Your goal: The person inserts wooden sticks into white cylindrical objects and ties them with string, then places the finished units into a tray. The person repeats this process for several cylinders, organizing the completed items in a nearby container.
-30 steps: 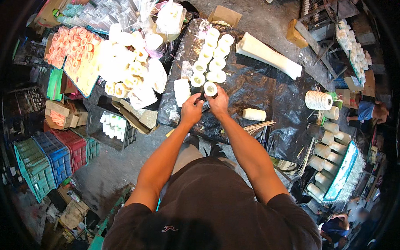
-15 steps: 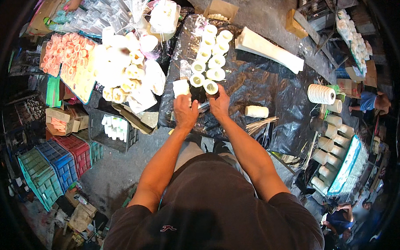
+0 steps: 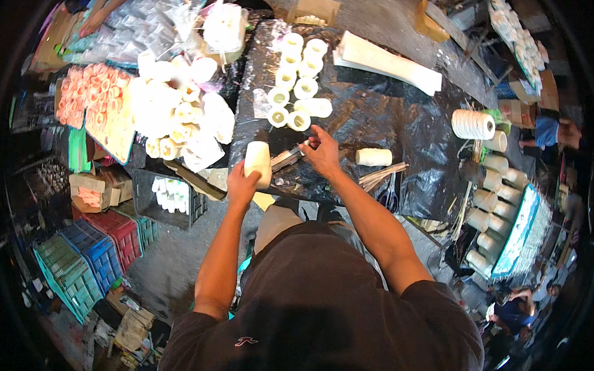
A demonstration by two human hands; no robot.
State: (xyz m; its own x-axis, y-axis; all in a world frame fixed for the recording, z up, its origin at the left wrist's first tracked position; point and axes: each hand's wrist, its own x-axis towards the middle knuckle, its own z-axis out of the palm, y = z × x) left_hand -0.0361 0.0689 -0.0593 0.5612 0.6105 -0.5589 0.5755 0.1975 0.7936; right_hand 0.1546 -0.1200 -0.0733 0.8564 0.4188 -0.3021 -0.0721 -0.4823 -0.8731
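My left hand (image 3: pixel 240 183) is wrapped round a smooth cream wax cylinder (image 3: pixel 258 163), lifted at the front edge of the table. To its right, my right hand (image 3: pixel 322 154) is above the black plastic sheet with thumb and fingers apart. Its fingertips are close to the end of a thin brown strip (image 3: pixel 287 160); I cannot make out whether they touch it. Beyond my hands stand two rows of hollow cream wax cylinders (image 3: pixel 299 120). One cylinder (image 3: pixel 316 108) in the right row lies on its side.
Right of my right hand lie a cream cylinder (image 3: pixel 374 157), thin sticks (image 3: pixel 383 177) and scissors (image 3: pixel 391 194). A large string spool (image 3: pixel 473 125) stands farther right. White slabs (image 3: pixel 387 63) lie at the back. Bright wax pieces (image 3: pixel 175 109) crowd the left; another person's arm (image 3: pixel 110 9) reaches in there.
My left hand has picked up the cream cylinder and drawn it toward me. My right hand has left the front of the rows. One standing cylinder has tipped onto its side.
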